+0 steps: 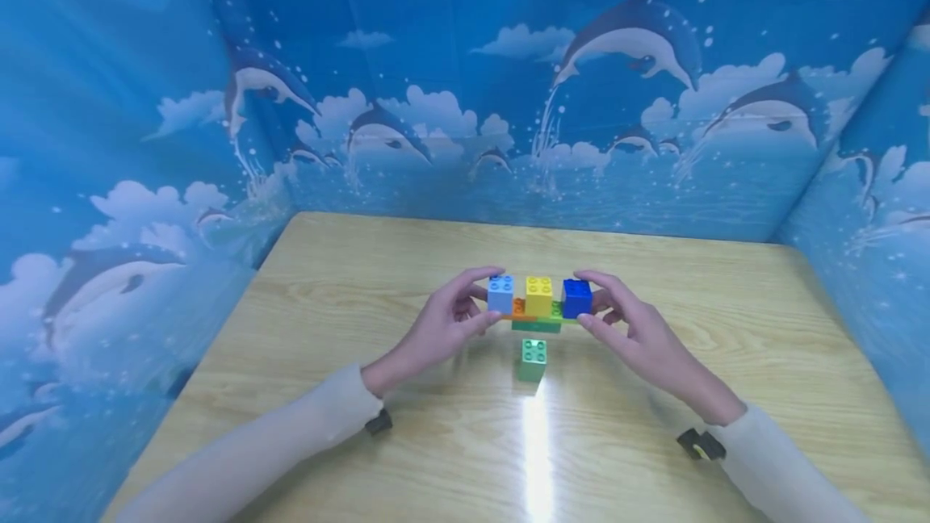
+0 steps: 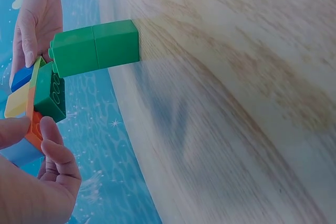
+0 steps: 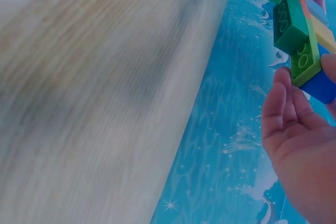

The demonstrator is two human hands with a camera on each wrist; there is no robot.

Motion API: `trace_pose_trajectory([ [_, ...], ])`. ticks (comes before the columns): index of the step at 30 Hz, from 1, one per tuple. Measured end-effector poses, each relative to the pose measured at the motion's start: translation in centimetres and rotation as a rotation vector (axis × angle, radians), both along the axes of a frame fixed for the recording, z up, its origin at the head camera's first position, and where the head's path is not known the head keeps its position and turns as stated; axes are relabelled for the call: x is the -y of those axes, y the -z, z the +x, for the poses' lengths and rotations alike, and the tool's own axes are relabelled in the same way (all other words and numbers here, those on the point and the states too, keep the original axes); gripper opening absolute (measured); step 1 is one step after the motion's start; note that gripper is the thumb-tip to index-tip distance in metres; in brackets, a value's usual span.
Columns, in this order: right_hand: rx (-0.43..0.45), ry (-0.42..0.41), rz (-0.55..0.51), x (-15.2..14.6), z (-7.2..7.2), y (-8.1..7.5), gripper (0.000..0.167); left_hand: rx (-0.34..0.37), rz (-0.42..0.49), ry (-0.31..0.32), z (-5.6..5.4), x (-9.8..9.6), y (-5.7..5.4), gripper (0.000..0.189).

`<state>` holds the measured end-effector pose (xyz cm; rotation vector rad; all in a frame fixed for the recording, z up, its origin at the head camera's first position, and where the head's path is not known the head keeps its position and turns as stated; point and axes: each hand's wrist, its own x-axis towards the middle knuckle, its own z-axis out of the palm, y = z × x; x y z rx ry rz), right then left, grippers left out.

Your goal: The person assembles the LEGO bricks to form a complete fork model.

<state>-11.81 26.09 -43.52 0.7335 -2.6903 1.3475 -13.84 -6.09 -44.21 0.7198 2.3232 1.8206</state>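
Both hands hold a toy brick assembly above the table. On its top stand a light blue brick (image 1: 500,297), a yellow brick (image 1: 538,299) and a dark blue brick (image 1: 577,299). These sit on an orange plate (image 2: 34,129) and a lime plate (image 3: 305,62), joined underneath by a dark green brick (image 2: 51,94). My left hand (image 1: 446,320) pinches the light blue end between thumb and fingers; my right hand (image 1: 643,341) pinches the dark blue end. Nearer to me, a green tower (image 1: 533,360) of two stacked bricks stands upright on the table.
The light wood table (image 1: 349,289) shines with a bright reflection in front of the tower. A blue curtain (image 1: 450,87) printed with dolphins encloses the back and sides. Dark wrist straps (image 1: 701,444) show at both sleeve cuffs.
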Motion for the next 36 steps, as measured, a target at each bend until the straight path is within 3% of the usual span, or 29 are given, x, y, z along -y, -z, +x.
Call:
trace_pose_trajectory([
  [19,-0.070,-0.059,-0.042,0.4,1.8,0.3,0.057,-0.038,-0.070,-0.025,2.5,1.0,-0.8,0.065],
  [36,-0.096,-0.021,-0.017,-0.1,3.1,0.8,0.059,-0.046,-0.080,0.018,2.9,0.6,-0.2,0.064],
])
